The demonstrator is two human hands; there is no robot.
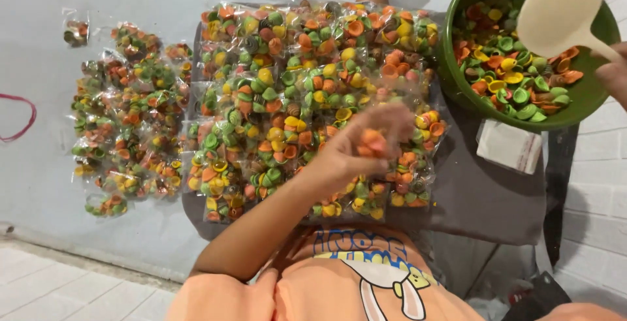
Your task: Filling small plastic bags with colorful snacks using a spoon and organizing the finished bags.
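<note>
Left hand (pixel 356 151), blurred, pinches a small clear bag (pixel 373 143) of coloured shell snacks above the cloth's (pixel 483 197) middle; right hand (pixel 614 73) grips a cream scoop (pixel 562 11) over the green bowl (pixel 457 66) at the cloth's right corner. Risk: a loose pinch could spill the bag. Filled clear packets (pixel 287 92) tile the cloth; more (pixel 124 118) lie beyond its left edge.

Clear packets of orange, green, yellow shell crackers (pixel 307 92) tiled on grey cloth; second heap of packets (pixel 127 118) left on floor; stack of empty clear bags (pixel 511 146) below green bowl
</note>
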